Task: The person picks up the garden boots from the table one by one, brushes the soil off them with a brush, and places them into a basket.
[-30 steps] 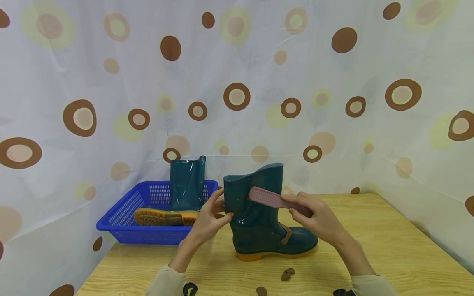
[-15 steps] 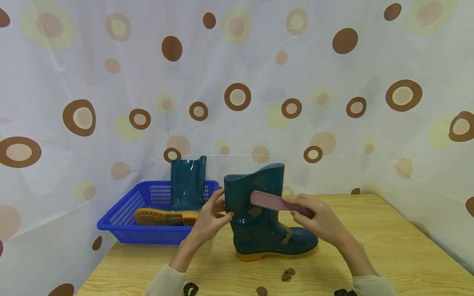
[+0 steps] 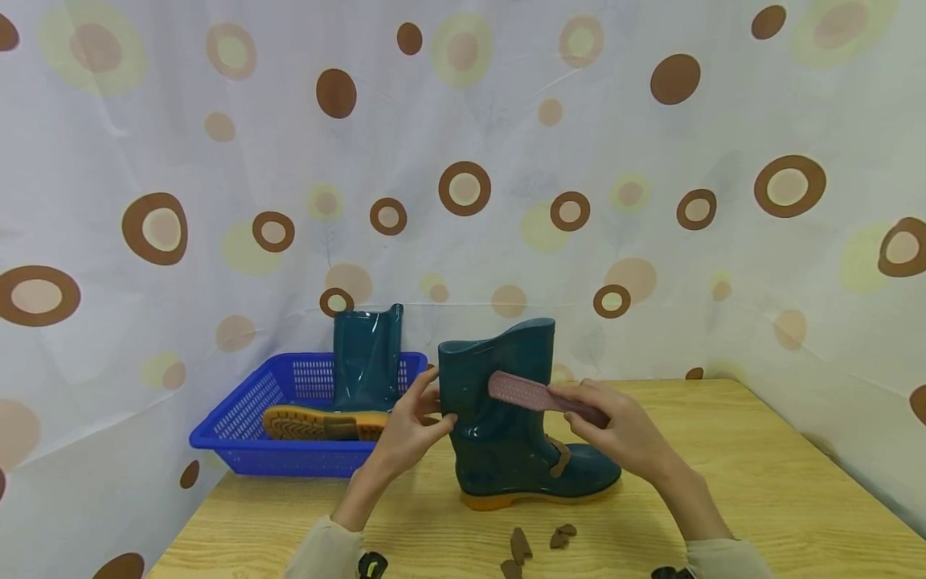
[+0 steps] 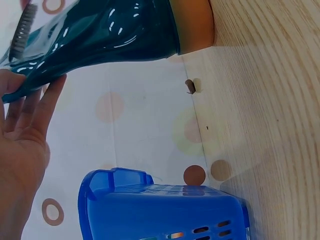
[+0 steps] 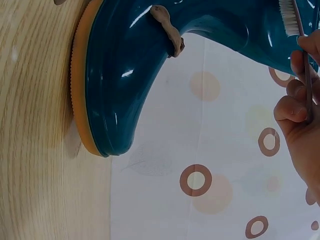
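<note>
The handle of a pink brush (image 3: 517,392) is grasped by the right hand (image 3: 618,422), the fingers curled about it. By the left hand (image 3: 405,430) the rear edge of a dark green boot (image 3: 499,458) is held, the thumb laid on the near face of the shaft and the other fingers partly hidden behind it. The boot is thus placed directly against the left fingertips, while just beyond the right fingers its shaft is overlapped by the brush head. White bristles (image 5: 287,17) are shown in the right wrist view; whether they are pressed to the rubber cannot be told.

The boot is stood upright on its orange sole, toe pointed to the right, and its instep is crossed by a brown strip (image 3: 559,458). In front of it, brown fragments (image 3: 520,547) are scattered on the wooden table (image 3: 723,466). Beyond the left hand, a blue basket (image 3: 289,464) is seen, in which a second boot (image 3: 365,354) is held, its patterned sole turned outward. The whole is backed by a spotted curtain (image 3: 506,257).
</note>
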Demonstrator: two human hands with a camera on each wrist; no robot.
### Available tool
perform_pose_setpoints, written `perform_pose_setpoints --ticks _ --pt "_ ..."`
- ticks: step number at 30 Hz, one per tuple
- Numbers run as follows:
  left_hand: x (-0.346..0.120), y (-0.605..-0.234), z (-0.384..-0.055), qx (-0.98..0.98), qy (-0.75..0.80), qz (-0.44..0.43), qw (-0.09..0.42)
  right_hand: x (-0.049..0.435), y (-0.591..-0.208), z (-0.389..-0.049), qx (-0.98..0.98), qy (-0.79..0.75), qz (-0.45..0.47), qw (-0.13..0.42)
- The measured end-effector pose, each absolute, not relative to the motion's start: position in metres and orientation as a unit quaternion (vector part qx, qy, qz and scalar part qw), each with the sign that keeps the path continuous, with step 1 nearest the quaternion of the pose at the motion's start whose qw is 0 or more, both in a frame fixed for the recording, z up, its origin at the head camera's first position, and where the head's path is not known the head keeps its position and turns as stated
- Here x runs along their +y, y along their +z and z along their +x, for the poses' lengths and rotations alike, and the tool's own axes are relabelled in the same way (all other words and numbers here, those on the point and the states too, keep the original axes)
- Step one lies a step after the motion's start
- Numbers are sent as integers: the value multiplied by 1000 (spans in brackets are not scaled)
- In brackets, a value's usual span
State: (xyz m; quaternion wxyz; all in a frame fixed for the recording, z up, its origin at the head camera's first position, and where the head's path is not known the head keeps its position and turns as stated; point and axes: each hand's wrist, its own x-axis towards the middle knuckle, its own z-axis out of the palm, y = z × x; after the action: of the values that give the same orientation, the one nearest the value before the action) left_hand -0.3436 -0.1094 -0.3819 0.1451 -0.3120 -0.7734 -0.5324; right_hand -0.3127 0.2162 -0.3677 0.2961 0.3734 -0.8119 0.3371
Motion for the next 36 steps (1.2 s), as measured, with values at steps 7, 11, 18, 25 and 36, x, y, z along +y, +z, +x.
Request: perform_pose_setpoints --ticks 7,11,18,25,36 --pt "-110 -381 -342 -774 -531 -313 147 216 -371 -315 -828 322 380 259" --pt "-111 -381 -342 -773 -535 -307 148 214 -371 -315 -852 313 363 212" --pt "-111 -383 -345 -775 -538 -302 138 223 -376 -308 -858 326 358 171" --pt "-111 -384 -344 -773 -536 -308 140 235 -381 -299 -851 363 325 196" --pt "-111 -385 -345 -770 -537 -314 141 251 -389 -289 -859 386 263 211"
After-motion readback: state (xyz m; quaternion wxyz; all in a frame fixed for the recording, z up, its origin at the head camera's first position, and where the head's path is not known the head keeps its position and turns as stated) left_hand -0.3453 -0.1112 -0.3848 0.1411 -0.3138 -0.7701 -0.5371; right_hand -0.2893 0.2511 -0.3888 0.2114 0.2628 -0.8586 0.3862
